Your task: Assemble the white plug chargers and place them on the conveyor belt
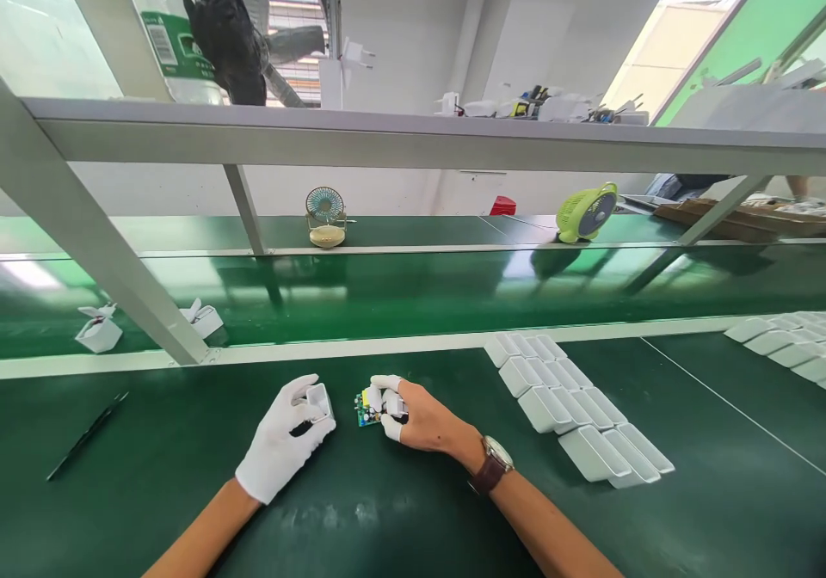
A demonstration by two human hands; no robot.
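Observation:
My left hand [284, 440], in a white glove, holds a small white plastic housing [318, 401] just above the green mat. My right hand [413, 419], with white finger cots and a wristwatch, grips a small green circuit board [366, 408] right beside that housing. The two parts sit a few centimetres apart, near the bench's middle.
Rows of white housings [568, 410] lie to the right, with more at the far right [784, 341]. Two assembled white adapters [100, 330] [203, 317] rest on the conveyor belt. A black tool [87, 434] lies left. Two small fans [326, 215] [587, 211] stand behind a metal frame [109, 255].

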